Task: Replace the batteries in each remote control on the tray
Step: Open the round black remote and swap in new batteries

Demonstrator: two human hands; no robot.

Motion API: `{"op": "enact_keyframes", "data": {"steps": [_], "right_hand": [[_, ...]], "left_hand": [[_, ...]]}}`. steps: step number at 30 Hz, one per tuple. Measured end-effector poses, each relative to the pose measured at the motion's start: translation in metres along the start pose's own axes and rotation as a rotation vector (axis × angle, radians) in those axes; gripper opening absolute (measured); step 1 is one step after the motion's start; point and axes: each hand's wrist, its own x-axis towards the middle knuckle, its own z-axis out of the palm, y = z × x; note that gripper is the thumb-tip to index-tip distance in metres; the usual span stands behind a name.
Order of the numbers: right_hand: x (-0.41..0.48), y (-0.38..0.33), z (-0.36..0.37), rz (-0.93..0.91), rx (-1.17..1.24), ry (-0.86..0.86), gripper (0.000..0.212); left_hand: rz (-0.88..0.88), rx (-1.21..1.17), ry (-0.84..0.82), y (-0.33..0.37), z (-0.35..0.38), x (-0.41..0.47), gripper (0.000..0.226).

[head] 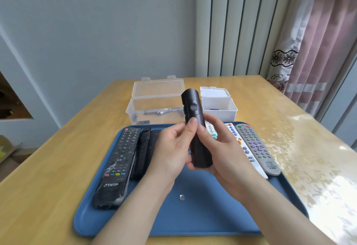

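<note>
Both hands hold a slim black remote point(193, 107) upright above the blue tray point(193, 215), its back side toward me. My left hand point(170, 152) grips its left side with the thumb pressed on the back. My right hand point(222, 148) wraps its lower part from the right, thumb on the back too. On the tray lie a large black remote in plastic wrap point(117, 165), two slim black remotes point(144, 148), a white remote point(243, 148) and a grey remote point(257, 146).
Behind the tray stand an open clear box point(154, 107) with several batteries and a smaller open white box point(219, 107). A small round silver piece point(181, 197) lies on the tray. The wooden table point(48, 177) meets a wall at the back; a curtain hangs at right.
</note>
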Motion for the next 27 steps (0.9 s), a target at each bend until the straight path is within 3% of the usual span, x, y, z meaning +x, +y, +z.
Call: {"op": "enact_keyframes", "data": {"steps": [6, 9, 13, 16, 19, 27], "right_hand": [[0.001, 0.007, 0.002, -0.117, -0.096, 0.035, 0.033], [0.001, 0.005, -0.001, -0.06, -0.065, -0.025, 0.035], [-0.001, 0.0, 0.0, 0.066, 0.027, -0.084, 0.021], [-0.003, 0.003, 0.003, 0.025, 0.026, -0.01, 0.029], [-0.001, 0.007, 0.007, -0.017, -0.002, -0.008, 0.02], [-0.001, 0.009, 0.007, -0.042, -0.037, -0.03, 0.022]], "left_hand": [[-0.077, -0.118, -0.028, 0.0, 0.0, 0.0, 0.039], [-0.091, -0.097, -0.04, 0.001, -0.005, 0.002, 0.034], [-0.101, -0.05, -0.09, 0.0, -0.003, 0.0, 0.028], [-0.102, -0.084, -0.076, 0.002, 0.003, -0.002, 0.032], [-0.104, -0.12, -0.005, 0.007, 0.008, -0.007, 0.037], [-0.192, -0.24, -0.054, 0.008, 0.005, -0.007, 0.032]]}}
